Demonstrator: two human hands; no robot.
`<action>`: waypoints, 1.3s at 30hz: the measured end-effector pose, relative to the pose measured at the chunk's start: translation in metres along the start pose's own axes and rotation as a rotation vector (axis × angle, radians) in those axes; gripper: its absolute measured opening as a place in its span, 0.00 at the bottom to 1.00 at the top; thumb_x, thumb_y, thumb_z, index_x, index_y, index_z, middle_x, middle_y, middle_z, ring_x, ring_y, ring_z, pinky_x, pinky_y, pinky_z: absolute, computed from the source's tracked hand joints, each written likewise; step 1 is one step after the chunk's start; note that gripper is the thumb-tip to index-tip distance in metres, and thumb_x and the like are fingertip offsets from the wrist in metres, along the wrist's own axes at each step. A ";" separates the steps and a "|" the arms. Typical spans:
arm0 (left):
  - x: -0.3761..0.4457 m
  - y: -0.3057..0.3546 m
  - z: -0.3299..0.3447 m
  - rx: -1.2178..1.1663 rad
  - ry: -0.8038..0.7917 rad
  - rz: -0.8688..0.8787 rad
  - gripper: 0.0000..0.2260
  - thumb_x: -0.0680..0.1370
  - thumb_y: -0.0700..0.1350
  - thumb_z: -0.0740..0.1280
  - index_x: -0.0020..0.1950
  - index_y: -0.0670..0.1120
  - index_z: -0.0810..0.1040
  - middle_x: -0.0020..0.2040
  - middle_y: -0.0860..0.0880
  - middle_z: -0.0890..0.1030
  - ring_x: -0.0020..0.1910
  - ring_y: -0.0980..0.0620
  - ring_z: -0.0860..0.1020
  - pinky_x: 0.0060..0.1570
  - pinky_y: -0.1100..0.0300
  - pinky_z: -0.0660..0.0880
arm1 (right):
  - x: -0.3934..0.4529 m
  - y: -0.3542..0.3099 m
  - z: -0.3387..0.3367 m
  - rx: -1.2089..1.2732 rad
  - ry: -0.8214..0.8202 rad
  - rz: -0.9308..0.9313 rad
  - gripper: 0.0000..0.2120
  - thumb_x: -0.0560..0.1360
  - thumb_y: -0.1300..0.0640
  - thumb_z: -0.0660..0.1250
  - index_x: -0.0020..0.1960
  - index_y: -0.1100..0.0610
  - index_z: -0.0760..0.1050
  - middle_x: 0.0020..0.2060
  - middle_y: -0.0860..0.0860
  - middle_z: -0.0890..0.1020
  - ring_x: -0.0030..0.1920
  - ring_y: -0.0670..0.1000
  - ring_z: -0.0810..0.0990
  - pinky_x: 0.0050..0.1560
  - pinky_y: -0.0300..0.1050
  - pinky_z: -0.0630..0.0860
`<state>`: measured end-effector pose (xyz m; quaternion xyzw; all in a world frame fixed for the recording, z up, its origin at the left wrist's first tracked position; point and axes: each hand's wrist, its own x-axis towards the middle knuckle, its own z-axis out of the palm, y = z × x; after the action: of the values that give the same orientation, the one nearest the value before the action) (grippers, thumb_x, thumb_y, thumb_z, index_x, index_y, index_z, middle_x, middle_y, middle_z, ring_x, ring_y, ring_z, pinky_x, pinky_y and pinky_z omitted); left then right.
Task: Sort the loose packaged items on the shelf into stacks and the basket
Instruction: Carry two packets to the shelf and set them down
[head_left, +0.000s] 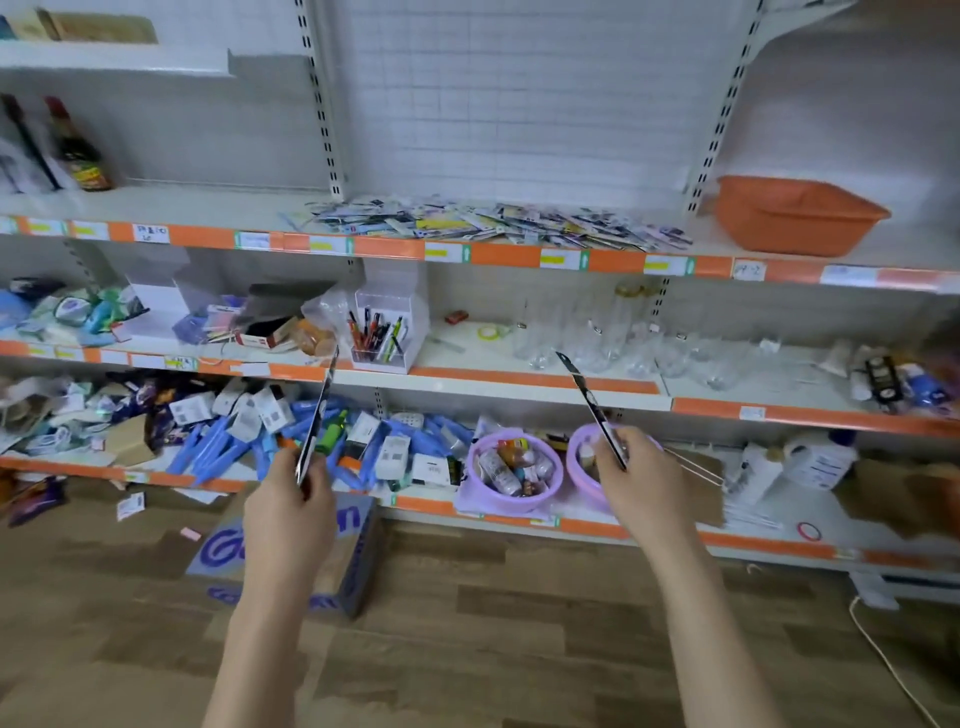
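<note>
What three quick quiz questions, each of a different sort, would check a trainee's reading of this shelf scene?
1. True or false: the orange basket sits on the same shelf as the pile of loose packaged items.
2. Multiple choice: what does the left hand hold? A) a bottle B) a thin flat packaged item seen edge-on C) nothing
3. Fill in: the right hand holds its flat packaged item in front of a ____ bowl.

Key: 1 true. 2 B. 3 purple.
</note>
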<state>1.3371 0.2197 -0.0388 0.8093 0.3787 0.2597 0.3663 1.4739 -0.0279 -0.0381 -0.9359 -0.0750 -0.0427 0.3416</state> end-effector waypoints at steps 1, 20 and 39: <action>0.013 0.002 0.009 0.000 -0.002 -0.003 0.13 0.81 0.46 0.56 0.54 0.37 0.72 0.31 0.44 0.73 0.27 0.47 0.70 0.25 0.57 0.62 | 0.016 0.001 0.004 -0.004 -0.003 0.006 0.12 0.80 0.53 0.57 0.54 0.59 0.74 0.44 0.57 0.81 0.47 0.60 0.77 0.39 0.47 0.65; 0.248 0.158 0.215 -0.242 -0.332 0.193 0.06 0.80 0.40 0.52 0.51 0.41 0.66 0.37 0.36 0.72 0.32 0.44 0.70 0.34 0.53 0.64 | 0.271 0.012 0.024 0.007 0.108 0.131 0.15 0.81 0.54 0.55 0.35 0.53 0.63 0.26 0.49 0.69 0.28 0.48 0.69 0.28 0.40 0.62; 0.278 0.272 0.371 -0.139 -0.150 0.211 0.10 0.81 0.42 0.54 0.43 0.37 0.68 0.29 0.43 0.70 0.29 0.43 0.67 0.32 0.54 0.63 | 0.498 0.096 -0.036 0.103 0.132 0.055 0.16 0.80 0.56 0.59 0.66 0.59 0.67 0.46 0.56 0.78 0.46 0.57 0.77 0.38 0.42 0.62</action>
<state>1.8716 0.1754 -0.0054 0.8346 0.2441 0.2612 0.4192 1.9798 -0.0683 -0.0064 -0.9139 -0.0285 -0.0909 0.3947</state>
